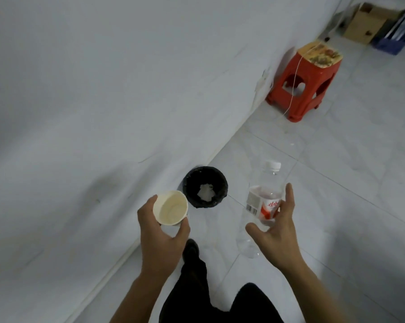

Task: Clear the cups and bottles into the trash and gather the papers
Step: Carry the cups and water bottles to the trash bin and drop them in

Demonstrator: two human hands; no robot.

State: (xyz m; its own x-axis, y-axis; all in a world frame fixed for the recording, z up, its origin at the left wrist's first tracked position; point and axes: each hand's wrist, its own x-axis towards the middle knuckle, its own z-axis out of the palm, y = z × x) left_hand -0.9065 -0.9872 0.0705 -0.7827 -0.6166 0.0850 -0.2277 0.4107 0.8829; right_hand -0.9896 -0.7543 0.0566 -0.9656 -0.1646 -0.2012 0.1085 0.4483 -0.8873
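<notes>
As left hand (pixel 160 241) grips the cup (pixel 170 209), right hand (pixel 279 234) holds the bottle (pixel 263 199).

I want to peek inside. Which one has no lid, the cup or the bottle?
The paper cup in the left hand: open top. The bottle has a white cap.

Pale tiled floor (pixel 336 183) with black trash bin (pixel 221 180) and red plastic stool (pixel 313 71)

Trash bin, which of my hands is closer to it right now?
Left. The left hand, gripping the paper cup, is just beside the near-left rim of the trash bin in this view; the right hand, holding the plastic bottle, is farther off to its right.
</notes>
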